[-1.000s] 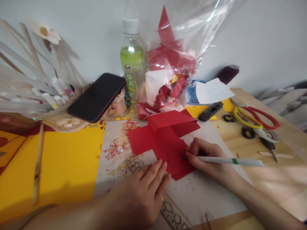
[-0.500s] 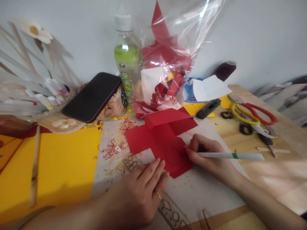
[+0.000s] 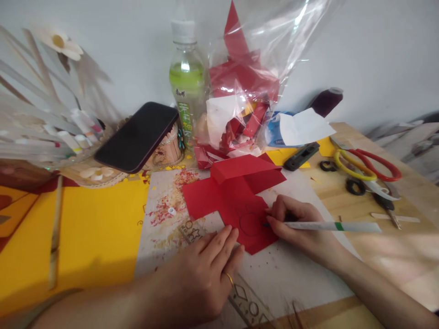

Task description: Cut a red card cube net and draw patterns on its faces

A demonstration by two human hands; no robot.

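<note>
A folded red paper (image 3: 233, 196) lies on a white sheet (image 3: 274, 278) speckled with red and yellow bits. A dark round outline is drawn on its lower part. My left hand (image 3: 209, 265), with a ring on one finger, lies flat, its fingertips on the red paper's lower left edge. Beneath it runs a clear stencil ruler (image 3: 242, 294) with cut-out shapes, partly hidden by the hand. In my right hand (image 3: 295, 219) is a white pen (image 3: 322, 225) with a green band, closed in the fingers. Its tip is at the red paper, right of the outline.
Behind stand a black phone (image 3: 137, 137), a green drink bottle (image 3: 187, 87) and a clear bag (image 3: 243, 82) of red scraps. At right lie a black utility knife (image 3: 302, 156) and scissors (image 3: 377, 164). Yellow paper (image 3: 99, 228) with a thin stick (image 3: 55, 237) covers the left.
The whole view has shifted slightly, so things appear a little further right. Short dark lines now show more clearly above the round outline. Both hands keep nearly the same place on the paper.
</note>
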